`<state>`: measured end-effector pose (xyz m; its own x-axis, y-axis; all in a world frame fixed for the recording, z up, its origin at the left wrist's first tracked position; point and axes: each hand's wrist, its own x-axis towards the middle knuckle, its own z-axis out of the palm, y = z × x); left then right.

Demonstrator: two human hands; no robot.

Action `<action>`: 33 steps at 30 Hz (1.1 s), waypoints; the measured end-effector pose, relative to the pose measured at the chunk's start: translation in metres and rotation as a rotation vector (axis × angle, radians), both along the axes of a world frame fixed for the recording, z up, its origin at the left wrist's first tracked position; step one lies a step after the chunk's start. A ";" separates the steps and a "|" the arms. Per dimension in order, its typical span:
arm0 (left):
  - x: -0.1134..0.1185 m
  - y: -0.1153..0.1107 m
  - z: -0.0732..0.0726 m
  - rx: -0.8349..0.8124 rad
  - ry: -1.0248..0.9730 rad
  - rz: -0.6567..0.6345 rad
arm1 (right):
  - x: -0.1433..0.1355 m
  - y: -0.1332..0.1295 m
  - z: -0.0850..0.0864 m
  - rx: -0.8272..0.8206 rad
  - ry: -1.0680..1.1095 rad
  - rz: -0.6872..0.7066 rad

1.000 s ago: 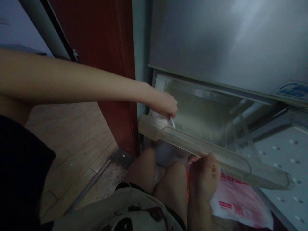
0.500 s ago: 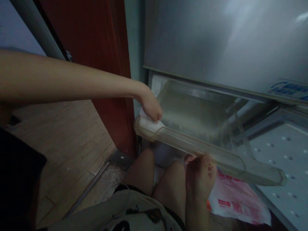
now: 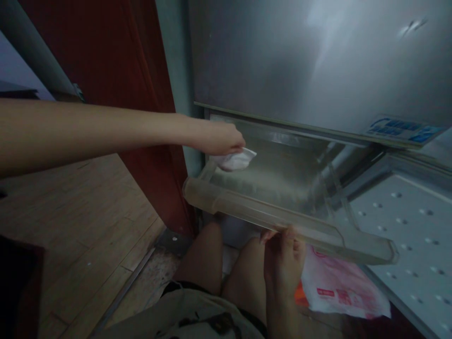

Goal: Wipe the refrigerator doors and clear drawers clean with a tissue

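A clear plastic fridge drawer (image 3: 247,201) is pulled out toward me below the upper fridge door. My left hand (image 3: 224,137) is closed on a white tissue (image 3: 237,159) and hangs over the drawer's left side, near the front rim. Whether the tissue touches the plastic I cannot tell. From below, my right hand (image 3: 285,247) grips the front edge of the drawer, its fingers curled at the rim. Inside, the drawer's bottom shows through, hazy and pale.
The closed silver door (image 3: 300,61) spans the space above. A lower door with a dimpled inner panel (image 3: 406,226) stands swung out at right. Beside my right forearm lies a pink-and-white plastic bag (image 3: 344,287). A red-brown wooden door (image 3: 141,117) borders the left, over a wood floor (image 3: 95,245).
My left hand with the tissue has lifted from the drawer's front left corner and moved up and inward over the drawer. The right hand keeps its hold on the front edge.
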<state>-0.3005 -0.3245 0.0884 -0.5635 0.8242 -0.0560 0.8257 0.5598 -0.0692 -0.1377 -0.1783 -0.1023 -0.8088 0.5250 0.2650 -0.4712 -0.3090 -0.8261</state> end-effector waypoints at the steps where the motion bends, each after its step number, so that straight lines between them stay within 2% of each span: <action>1: 0.006 0.000 -0.002 -0.008 -0.012 -0.002 | 0.000 0.000 0.000 -0.003 -0.007 -0.003; 4: 0.026 -0.003 -0.013 -0.125 -0.294 0.012 | -0.001 -0.001 -0.001 -0.014 -0.014 0.004; 6: 0.032 -0.006 -0.023 -0.087 -0.483 0.070 | -0.001 -0.001 -0.001 -0.042 0.004 0.011; 9: 0.028 -0.008 -0.035 -0.012 -0.663 0.119 | -0.002 -0.002 -0.003 -0.076 0.009 0.012; 12: 0.020 0.002 -0.040 -0.033 -0.706 0.080 | -0.002 -0.002 -0.005 -0.081 -0.019 0.007; 18: 0.036 0.052 -0.038 -0.019 -0.797 -0.007 | -0.001 -0.001 -0.005 -0.055 -0.024 0.022; 22: 0.053 0.105 -0.045 0.058 -0.968 -0.069 | -0.001 -0.002 -0.006 -0.051 -0.050 -0.010; 26: 0.070 0.165 -0.056 0.191 -0.910 -0.123 | -0.002 -0.001 -0.013 -0.080 -0.084 -0.011; 28: 0.076 0.185 -0.060 0.242 -0.909 -0.189 | -0.002 0.001 -0.015 -0.077 -0.090 -0.004; 30: 0.076 0.193 -0.062 0.245 -0.934 -0.236 | -0.002 0.003 -0.016 -0.057 -0.094 0.004; 33: 0.067 0.181 -0.065 0.220 -1.036 -0.224 | -0.001 0.005 -0.013 -0.036 -0.106 0.009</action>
